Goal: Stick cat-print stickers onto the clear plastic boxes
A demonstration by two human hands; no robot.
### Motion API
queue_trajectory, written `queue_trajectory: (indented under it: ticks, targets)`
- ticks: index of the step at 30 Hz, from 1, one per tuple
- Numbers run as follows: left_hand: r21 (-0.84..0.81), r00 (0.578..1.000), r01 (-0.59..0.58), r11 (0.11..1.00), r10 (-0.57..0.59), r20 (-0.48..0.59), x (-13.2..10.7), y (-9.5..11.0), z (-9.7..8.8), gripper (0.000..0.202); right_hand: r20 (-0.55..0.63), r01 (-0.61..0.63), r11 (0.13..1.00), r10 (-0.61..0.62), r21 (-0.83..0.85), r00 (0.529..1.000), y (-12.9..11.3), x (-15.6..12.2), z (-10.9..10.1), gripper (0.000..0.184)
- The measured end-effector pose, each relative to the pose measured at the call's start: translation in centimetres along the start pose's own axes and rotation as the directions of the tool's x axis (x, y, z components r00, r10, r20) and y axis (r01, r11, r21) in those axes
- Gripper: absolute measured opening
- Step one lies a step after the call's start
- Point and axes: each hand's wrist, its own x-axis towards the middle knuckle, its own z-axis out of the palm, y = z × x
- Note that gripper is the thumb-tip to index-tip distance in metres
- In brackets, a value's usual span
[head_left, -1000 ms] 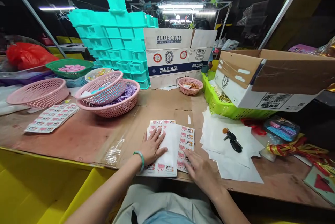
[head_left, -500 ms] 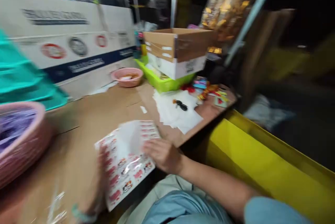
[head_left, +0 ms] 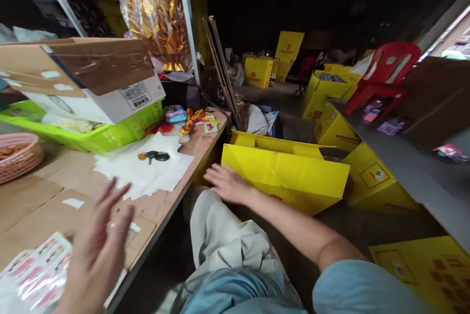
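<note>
My left hand [head_left: 97, 250] hovers open over the table's near edge, fingers spread, holding nothing. Just below and left of it lies a sheet of stickers [head_left: 33, 267] on the cardboard-covered table [head_left: 47, 196]. My right hand [head_left: 225, 183] reaches out past the table's right end, fingers stretched flat and empty. It is close to the flap of an open yellow carton [head_left: 286, 174] standing on the floor beside my knee.
White paper sheets [head_left: 147, 169] with a dark key fob [head_left: 156, 156] lie on the table. Behind them stand a green basket [head_left: 110, 135] under a cardboard box [head_left: 91, 77] and a pink basket [head_left: 16, 155]. More yellow cartons [head_left: 330, 123] and a red chair [head_left: 385, 72] fill the floor at right.
My view has swung to the right. Both hands have left the sticker sheets: the left has lifted off the table and the right has moved out toward the yellow carton.
</note>
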Motion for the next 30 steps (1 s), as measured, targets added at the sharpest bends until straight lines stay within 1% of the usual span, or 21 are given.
queue_trajectory:
  ticks: [1, 2, 3, 4, 5, 6, 7, 8, 10, 13, 14, 16, 17, 18, 20, 22, 24, 25, 27, 28, 30]
  targets:
    - [-0.031, 0.999, -0.016, 0.999, 0.017, 0.030, 1.0, 0.9, 2.0, 0.040, 0.022, -0.149, 0.988, 0.150, -0.028, 0.988, 4.5, -1.0, -1.1, 0.047]
    - [-0.057, 0.995, -0.042, 0.997, 0.047, 0.085, 1.9, 1.7, 4.1, 0.037, 0.025, -0.255, 0.966, 0.257, -0.050, 0.966, 8.9, -2.1, -2.3, 0.050]
    - [-0.070, 0.983, -0.085, 0.994, 0.095, 0.157, 2.7, 2.5, 6.2, 0.035, 0.029, -0.348, 0.935, 0.350, -0.069, 0.936, 13.0, -3.2, -3.3, 0.052]
    - [-0.064, 0.959, -0.145, 0.987, 0.156, 0.236, 3.5, 3.1, 8.3, 0.035, 0.036, -0.425, 0.901, 0.430, -0.087, 0.902, 16.6, -4.4, -4.1, 0.054]
    - [-0.051, 0.929, -0.200, 0.978, 0.206, 0.308, 4.3, 3.6, 10.4, 0.035, 0.055, -0.481, 0.871, 0.488, -0.101, 0.871, 19.6, -5.6, -4.6, 0.055]
    - [-0.038, 0.895, -0.246, 0.969, 0.242, 0.375, 5.1, 4.0, 12.4, 0.035, 0.079, -0.520, 0.847, 0.529, -0.111, 0.845, 21.8, -6.9, -4.8, 0.052]
    - [-0.027, 0.861, -0.287, 0.957, 0.270, 0.431, 5.9, 4.2, 14.3, 0.036, 0.107, -0.542, 0.832, 0.553, -0.117, 0.826, 23.3, -8.1, -4.7, 0.046]
    - [-0.015, 0.830, -0.327, 0.945, 0.295, 0.473, 6.8, 4.4, 16.3, 0.038, 0.137, -0.551, 0.826, 0.563, -0.118, 0.815, 24.1, -9.4, -4.3, 0.038]
    - [0.024, 0.795, -0.391, 0.920, 0.325, 0.513, 8.4, 4.4, 20.2, 0.042, 0.195, -0.539, 0.835, 0.549, -0.107, 0.813, 23.5, -11.9, -3.0, 0.024]
    - [0.101, 0.764, -0.435, 0.895, 0.308, 0.567, 9.8, 4.2, 25.7, 0.040, 0.260, -0.499, 0.864, 0.498, -0.067, 0.827, 19.5, -15.2, -0.8, 0.022]
    - [0.131, 0.739, -0.440, 0.888, 0.275, 0.615, 9.8, 4.2, 27.2, 0.035, 0.261, -0.492, 0.869, 0.488, -0.053, 0.833, 18.1, -16.1, -0.2, 0.029]
    - [0.214, 0.670, -0.451, 0.866, 0.170, 0.723, 9.3, 4.1, 29.6, 0.025, 0.218, -0.480, 0.876, 0.477, -0.044, 0.851, 15.9, -17.4, 0.6, 0.053]
    - [0.265, 0.644, -0.461, 0.847, 0.114, 0.756, 8.9, 4.1, 30.3, 0.021, 0.189, -0.479, 0.876, 0.481, -0.055, 0.856, 15.3, -17.6, 0.8, 0.058]
    - [0.311, 0.633, -0.471, 0.826, 0.070, 0.771, 8.5, 4.1, 30.7, 0.020, 0.166, -0.480, 0.874, 0.486, -0.077, 0.858, 15.1, -17.7, 0.9, 0.056]
    - [0.358, 0.638, -0.486, 0.797, 0.045, 0.768, 8.1, 4.1, 30.8, 0.021, 0.166, -0.484, 0.864, 0.502, -0.135, 0.849, 15.6, -17.2, 0.8, 0.038]
    - [0.348, 0.657, -0.499, 0.794, 0.085, 0.749, 8.6, 4.3, 30.4, 0.021, 0.215, -0.498, 0.848, 0.528, -0.183, 0.821, 17.2, -16.1, 0.5, 0.024]
    - [0.330, 0.676, -0.516, 0.791, 0.139, 0.723, 10.1, 4.5, 30.4, 0.025, 0.277, -0.515, 0.833, 0.553, -0.201, 0.786, 19.4, -14.9, 0.2, 0.020]
    - [0.317, 0.674, -0.532, 0.785, 0.165, 0.720, 11.1, 4.7, 30.7, 0.028, 0.303, -0.526, 0.825, 0.565, -0.205, 0.767, 20.6, -14.3, 0.1, 0.021]
    - [0.283, 0.641, -0.563, 0.777, 0.195, 0.742, 13.7, 4.9, 32.0, 0.029, 0.337, -0.554, 0.804, 0.594, -0.216, 0.731, 22.7, -13.4, 0.3, 0.025]
    - [0.260, 0.609, -0.574, 0.777, 0.192, 0.770, 14.9, 4.9, 32.9, 0.024, 0.342, -0.571, 0.789, 0.613, -0.227, 0.712, 23.5, -13.0, 0.4, 0.026]
    - [0.248, 0.582, -0.567, 0.785, 0.170, 0.795, 16.7, 4.7, 34.7, 0.021, 0.333, -0.612, 0.747, 0.664, -0.258, 0.670, 24.4, -12.7, 0.9, 0.025]
